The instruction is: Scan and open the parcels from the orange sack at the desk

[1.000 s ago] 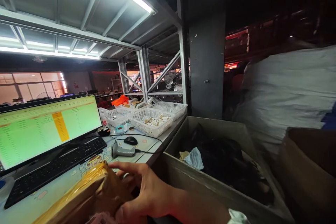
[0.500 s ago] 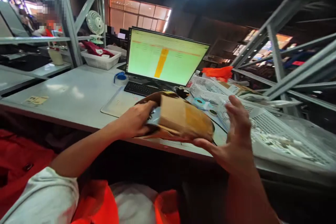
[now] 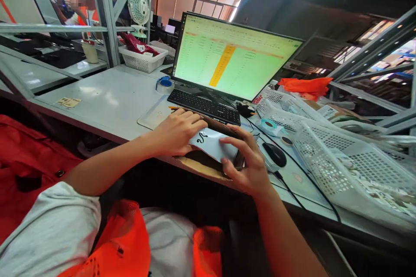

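A glossy white packet [image 3: 212, 143] with a black squiggle lies on a brown cardboard piece [image 3: 203, 166] at the desk's front edge. My left hand [image 3: 180, 132] is closed over the packet's left end, fingers together on top and thumb below. Around the right end curls my right hand [image 3: 248, 160], its fingertips and thumb touching the packet. Part of the cardboard is hidden under the packet and my hands. Just behind is a black keyboard [image 3: 204, 106], and a black mouse [image 3: 274, 154] rests to the right.
A monitor [image 3: 234, 58] stands behind the keyboard. To the right are white perforated baskets [image 3: 325, 173] with small pieces, and a cable [image 3: 312, 190]. A blue tape roll [image 3: 165, 82], a basket [image 3: 144, 60] and a fan [image 3: 138, 8] are to the left. Another person [image 3: 82, 2] sits beyond the metal frame.
The brown cardboard no longer covers the white packet, which now shows on top. My right hand has moved in from the right and closed around its end. The view has shifted.
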Available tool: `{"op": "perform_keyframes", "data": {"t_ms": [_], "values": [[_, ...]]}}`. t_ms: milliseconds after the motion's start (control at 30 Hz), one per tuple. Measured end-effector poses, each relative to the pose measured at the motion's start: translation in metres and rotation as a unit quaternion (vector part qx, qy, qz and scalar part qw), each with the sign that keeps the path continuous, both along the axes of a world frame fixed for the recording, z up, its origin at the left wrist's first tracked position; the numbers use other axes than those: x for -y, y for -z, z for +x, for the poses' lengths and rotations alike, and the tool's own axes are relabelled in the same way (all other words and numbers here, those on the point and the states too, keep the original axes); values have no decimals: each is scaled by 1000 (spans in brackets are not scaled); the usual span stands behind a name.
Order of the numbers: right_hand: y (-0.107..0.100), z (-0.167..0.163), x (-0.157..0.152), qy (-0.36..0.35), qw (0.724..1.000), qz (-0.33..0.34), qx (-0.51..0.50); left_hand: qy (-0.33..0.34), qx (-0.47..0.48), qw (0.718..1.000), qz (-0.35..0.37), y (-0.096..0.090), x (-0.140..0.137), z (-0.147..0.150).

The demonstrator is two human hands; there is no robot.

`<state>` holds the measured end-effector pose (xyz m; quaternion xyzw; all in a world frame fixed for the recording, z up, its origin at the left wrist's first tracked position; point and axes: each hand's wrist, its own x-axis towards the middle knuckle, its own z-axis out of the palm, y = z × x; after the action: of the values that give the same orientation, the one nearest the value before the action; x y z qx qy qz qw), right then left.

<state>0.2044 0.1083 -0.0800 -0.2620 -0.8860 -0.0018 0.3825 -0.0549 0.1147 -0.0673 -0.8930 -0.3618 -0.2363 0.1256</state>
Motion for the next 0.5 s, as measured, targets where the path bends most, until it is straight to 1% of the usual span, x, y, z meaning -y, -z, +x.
{"op": "perform_keyframes", "data": {"t_ms": [100,233,300,367,400,433,500], "values": [[8,9,-9,-4,998,-29,-63,33,53,998,-19,-5,0,-11],[33,20,-25,-31,980,-144,-134,66,160,984,-43,-8,0,-30],[48,26,-29,-49,968,-198,-143,75,195,977,-46,-9,1,-38],[62,33,-28,-57,962,-231,-136,87,220,970,-50,-10,1,-45],[68,36,-26,-44,961,-242,-126,90,236,966,-55,-10,1,-47],[74,39,-24,-16,962,-247,-114,90,256,961,-61,-11,1,-50],[84,45,-20,51,967,-232,-93,75,294,949,-85,-13,0,-58]]}}
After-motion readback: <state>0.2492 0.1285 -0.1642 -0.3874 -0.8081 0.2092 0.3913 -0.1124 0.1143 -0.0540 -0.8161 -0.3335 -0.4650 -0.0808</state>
